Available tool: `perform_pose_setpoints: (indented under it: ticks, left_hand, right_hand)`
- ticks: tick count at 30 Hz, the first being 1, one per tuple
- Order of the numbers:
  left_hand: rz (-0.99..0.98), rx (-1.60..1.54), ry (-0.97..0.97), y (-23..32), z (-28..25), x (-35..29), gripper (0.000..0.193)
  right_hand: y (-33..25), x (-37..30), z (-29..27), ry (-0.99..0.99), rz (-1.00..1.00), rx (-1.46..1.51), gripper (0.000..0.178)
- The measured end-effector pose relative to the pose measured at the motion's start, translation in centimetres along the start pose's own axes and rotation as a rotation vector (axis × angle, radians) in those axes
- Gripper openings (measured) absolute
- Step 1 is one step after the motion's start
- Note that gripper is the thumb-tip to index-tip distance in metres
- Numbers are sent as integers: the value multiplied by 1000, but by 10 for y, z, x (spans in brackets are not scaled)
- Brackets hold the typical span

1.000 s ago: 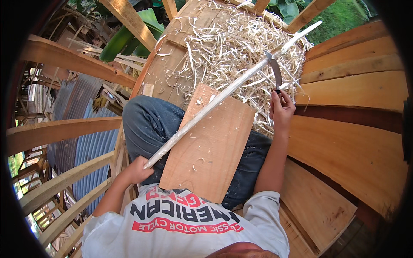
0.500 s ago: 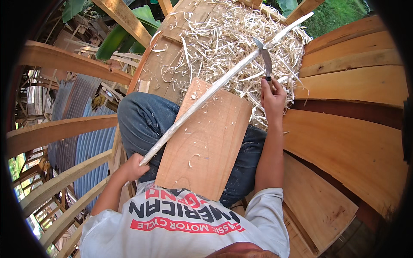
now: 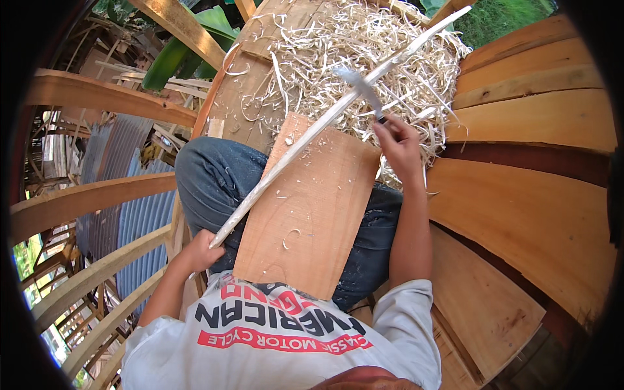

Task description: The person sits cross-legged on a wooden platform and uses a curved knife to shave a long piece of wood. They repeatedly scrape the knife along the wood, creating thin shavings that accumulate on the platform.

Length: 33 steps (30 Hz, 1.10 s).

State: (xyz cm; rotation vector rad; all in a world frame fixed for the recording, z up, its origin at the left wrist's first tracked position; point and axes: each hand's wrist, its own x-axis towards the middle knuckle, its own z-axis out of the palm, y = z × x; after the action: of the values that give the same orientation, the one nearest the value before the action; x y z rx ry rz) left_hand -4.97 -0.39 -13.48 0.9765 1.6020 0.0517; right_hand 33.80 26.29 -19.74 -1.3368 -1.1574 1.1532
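Note:
A long pale wooden stick [image 3: 290, 155] slants from my lap up to the far right. My left hand [image 3: 207, 251] is closed around its near end. In my right hand [image 3: 399, 144] is the dark handle of a curved knife [image 3: 366, 89], whose blade is blurred by motion and lies across the stick past its middle; whether it cuts in cannot be told. A flat wooden board [image 3: 305, 214] rests on my lap beneath the stick, with small chips and a curl of wood on it.
Beyond my knees, a heap of wood shavings [image 3: 325, 58] covers much of the plank surface [image 3: 227, 104]. Wide planks [image 3: 520, 214] line the right side. Curved timber ribs [image 3: 97, 201] rise at the left, with corrugated metal sheets [image 3: 140, 214] behind them.
The knife has moved left and nearer along the stick, with my right hand drawing closer to me. My left hand keeps its hold on the stick's near end.

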Motion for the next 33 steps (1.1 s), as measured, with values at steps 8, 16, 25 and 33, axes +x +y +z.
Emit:
perform_pose_setpoints:
  ticks: [8,16,25,33]
  left_hand:
    - [-13,-25,-9,1,0,-1,22]
    - [9,24,37,5,-1,0,21]
    - [-31,-17,-7,13,-3,-1,21]
    - [-16,17,-25,3,-3,-2,21]
  right_hand:
    - [2,-21,11,-168,-63,-107,15]
    - [-7,7,-4,13,27,10,14]
    - [-10,-8,10,97,16,-29,15]
    - [-8,-21,19,-114,-227,-180,13]
